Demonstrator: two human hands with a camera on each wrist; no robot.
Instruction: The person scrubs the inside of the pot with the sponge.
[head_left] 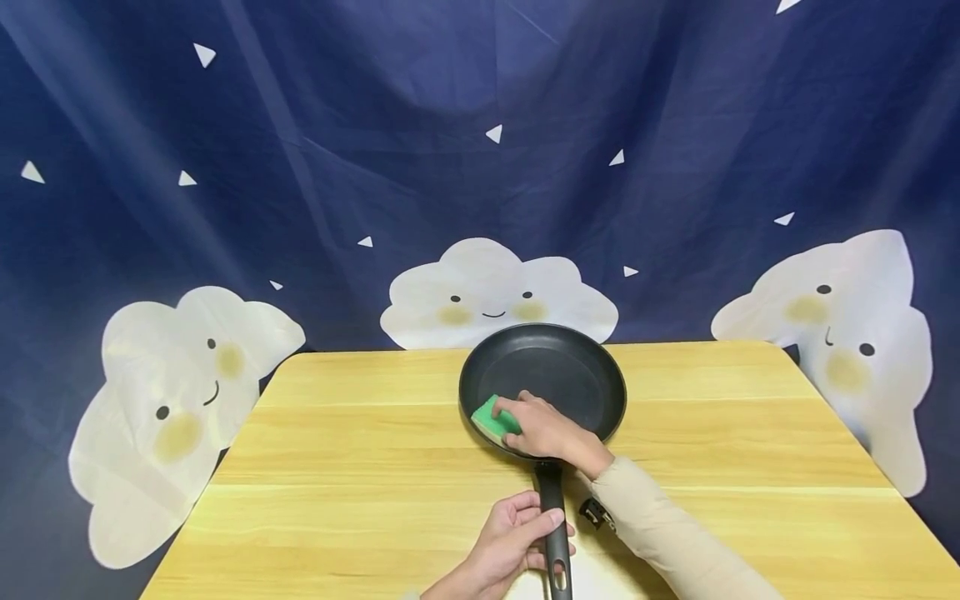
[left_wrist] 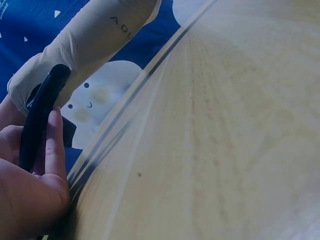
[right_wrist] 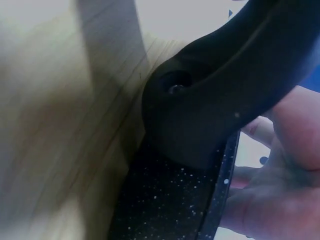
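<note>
A black frying pan (head_left: 555, 367) is held over the wooden table, its handle (head_left: 552, 492) pointing toward me. My left hand (head_left: 504, 533) grips that handle, thumb lying across its top and fingers wrapped beneath. In the left wrist view the dark handle (left_wrist: 42, 115) runs up between the fingers. My right hand (head_left: 543, 429) holds a green sponge (head_left: 497, 418) with a pale underside against the pan's left inner wall, near the rim. From the right wrist, the handle joint (right_wrist: 185, 115) and the pan's speckled outer side (right_wrist: 165, 200) fill the middle of the view.
The light wooden table (head_left: 337, 475) extends to both sides of the pan. Behind it hangs a dark blue curtain (head_left: 420, 167) with white clouds and small triangles. A small black device (head_left: 596, 512) sits at my right wrist, beside the beige sleeve (head_left: 667, 525).
</note>
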